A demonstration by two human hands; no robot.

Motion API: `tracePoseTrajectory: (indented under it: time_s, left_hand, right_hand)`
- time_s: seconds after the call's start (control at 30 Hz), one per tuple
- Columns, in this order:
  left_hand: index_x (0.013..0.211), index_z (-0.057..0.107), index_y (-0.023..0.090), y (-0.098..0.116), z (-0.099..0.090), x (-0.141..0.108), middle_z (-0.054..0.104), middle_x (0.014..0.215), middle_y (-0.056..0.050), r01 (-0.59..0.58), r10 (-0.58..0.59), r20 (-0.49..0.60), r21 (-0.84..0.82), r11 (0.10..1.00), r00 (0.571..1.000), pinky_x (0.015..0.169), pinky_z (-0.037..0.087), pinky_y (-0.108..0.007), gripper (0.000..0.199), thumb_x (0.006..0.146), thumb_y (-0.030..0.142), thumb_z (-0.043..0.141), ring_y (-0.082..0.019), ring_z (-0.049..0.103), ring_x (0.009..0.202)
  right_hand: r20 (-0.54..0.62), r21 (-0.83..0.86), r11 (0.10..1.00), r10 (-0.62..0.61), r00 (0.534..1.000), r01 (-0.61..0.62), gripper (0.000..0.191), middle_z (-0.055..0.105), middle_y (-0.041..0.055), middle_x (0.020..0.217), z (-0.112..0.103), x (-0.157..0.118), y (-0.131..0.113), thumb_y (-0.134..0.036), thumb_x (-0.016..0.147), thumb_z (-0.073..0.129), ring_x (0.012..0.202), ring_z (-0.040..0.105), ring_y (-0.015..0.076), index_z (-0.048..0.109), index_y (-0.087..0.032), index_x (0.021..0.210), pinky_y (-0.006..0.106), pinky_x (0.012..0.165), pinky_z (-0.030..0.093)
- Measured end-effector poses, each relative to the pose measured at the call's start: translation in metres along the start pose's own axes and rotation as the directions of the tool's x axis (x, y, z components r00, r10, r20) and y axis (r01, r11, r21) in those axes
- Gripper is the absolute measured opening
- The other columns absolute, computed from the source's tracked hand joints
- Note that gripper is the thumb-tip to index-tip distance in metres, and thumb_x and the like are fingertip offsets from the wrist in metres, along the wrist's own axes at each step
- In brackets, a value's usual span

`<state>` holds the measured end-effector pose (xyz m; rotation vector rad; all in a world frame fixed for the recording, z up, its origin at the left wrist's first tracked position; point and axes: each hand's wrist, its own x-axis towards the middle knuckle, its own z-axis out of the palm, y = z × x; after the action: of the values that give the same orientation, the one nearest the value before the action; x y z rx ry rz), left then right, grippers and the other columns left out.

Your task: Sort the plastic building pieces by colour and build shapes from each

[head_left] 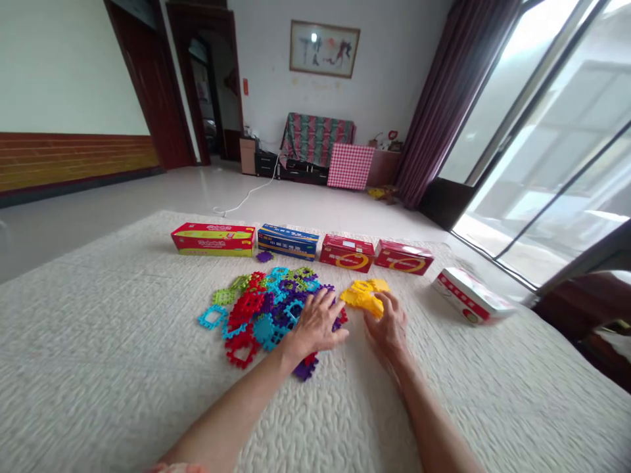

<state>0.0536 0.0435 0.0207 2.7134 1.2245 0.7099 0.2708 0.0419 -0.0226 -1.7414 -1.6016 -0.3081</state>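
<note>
A loose heap of plastic interlocking tiles (263, 328) in red, blue, purple and green lies on the quilted cover. My left hand (318, 323) is over the heap's right side, its fingers spread and nothing visible in its grasp. To the right, apart from the heap, sits a smaller group of yellow interlocking tiles (362, 297). My right hand (390, 326) is at the near right edge of this group, with thumb and curled fingers around a yellow tile. Its fingertips are partly hidden.
Behind the tiles stands a row of boxes: a red-and-yellow box (214, 240), a blue box (288, 242), a red box (347, 253) and another red box (404, 257). A white-and-red box (470, 295) lies at the right. One purple tile (264, 256) rests near the blue box.
</note>
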Motion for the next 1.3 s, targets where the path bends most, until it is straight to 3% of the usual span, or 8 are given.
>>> tracePoseTrajectory:
  time_s: [0.13,0.33,0.6,0.83,0.93,1.03,1.13,1.3]
  left_hand:
    - [0.126,0.052,0.025,0.012,0.012,-0.003,0.042,0.142,-0.009,-0.029,0.025,0.059,0.078,0.997,0.998,0.106,0.031,-0.053,0.053,0.077,0.044,0.062,-0.032,0.031,0.134]
    - [0.113,0.06,0.023,0.007,0.025,-0.006,0.048,0.135,-0.009,-0.027,0.021,0.045,0.151,0.988,0.999,0.105,0.032,-0.05,0.034,0.084,0.04,0.054,-0.03,0.035,0.13]
    - [0.101,0.065,0.024,-0.008,0.019,-0.002,0.056,0.121,-0.008,0.075,-0.082,0.022,0.223,0.972,0.996,0.097,0.037,-0.046,0.022,0.084,0.029,0.051,-0.028,0.042,0.121]
    - [0.099,0.066,0.019,-0.017,0.012,0.005,0.058,0.119,-0.013,0.189,-0.182,-0.05,0.263,0.946,0.982,0.096,0.037,-0.048,0.025,0.082,0.017,0.047,-0.031,0.042,0.122]
    - [0.112,0.062,0.021,-0.013,0.012,0.01,0.054,0.129,-0.011,0.118,-0.109,-0.055,0.215,0.969,0.993,0.1,0.035,-0.047,0.032,0.085,0.02,0.045,-0.029,0.038,0.127]
    - [0.126,0.053,0.026,-0.009,0.02,0.012,0.047,0.139,-0.008,-0.005,0.003,0.011,0.167,0.986,1.0,0.104,0.034,-0.046,0.039,0.088,0.024,0.045,-0.026,0.035,0.131]
    - [0.122,0.056,0.028,-0.013,0.029,0.011,0.046,0.141,-0.007,-0.041,0.029,0.071,0.173,0.984,0.997,0.104,0.032,-0.051,0.035,0.089,0.026,0.045,-0.029,0.034,0.132]
    - [0.099,0.067,0.023,-0.033,0.027,0.008,0.051,0.135,-0.009,0.107,-0.111,0.007,0.219,0.97,0.994,0.103,0.031,-0.055,0.027,0.086,0.018,0.043,-0.032,0.037,0.13]
  right_hand:
    - [0.002,-0.019,0.999,-0.026,1.0,0.027,0.04,0.052,0.0112,0.127,0.004,-0.011,0.004,-0.035,0.079,0.052,0.119,0.046,0.0265,0.05,-0.02,0.116,0.044,0.094,0.034]
    - [0.109,-0.025,1.0,0.015,0.994,-0.012,0.036,0.056,0.009,0.122,0.011,-0.007,0.009,-0.037,0.078,0.053,0.114,0.049,0.0263,0.055,-0.021,0.11,0.043,0.089,0.037]
    - [0.145,-0.018,0.998,0.065,0.987,-0.063,0.033,0.055,0.0088,0.126,0.008,-0.006,0.006,-0.029,0.077,0.054,0.114,0.049,0.0268,0.057,-0.021,0.109,0.042,0.091,0.035]
    - [0.145,-0.021,0.996,0.09,0.985,-0.088,0.036,0.053,0.0095,0.126,0.009,-0.005,0.006,-0.025,0.076,0.053,0.115,0.048,0.0262,0.056,-0.02,0.111,0.041,0.09,0.033]
    - [0.124,-0.034,0.993,0.113,0.986,-0.11,0.041,0.052,0.0105,0.125,0.009,-0.005,0.005,-0.026,0.075,0.053,0.114,0.047,0.027,0.053,-0.02,0.115,0.041,0.089,0.032]
    - [0.118,-0.063,0.988,0.148,0.982,-0.141,0.044,0.051,0.011,0.125,0.009,-0.006,0.004,-0.029,0.075,0.053,0.113,0.046,0.028,0.052,-0.019,0.117,0.042,0.088,0.032]
    - [0.134,-0.079,0.985,0.163,0.977,-0.154,0.042,0.052,0.0107,0.125,0.009,-0.006,0.004,-0.03,0.076,0.053,0.114,0.046,0.028,0.053,-0.019,0.116,0.041,0.09,0.031]
    - [0.159,-0.067,0.985,0.171,0.972,-0.162,0.039,0.053,0.01,0.125,0.008,-0.005,0.005,-0.028,0.077,0.052,0.112,0.048,0.0264,0.053,-0.02,0.115,0.039,0.09,0.031]
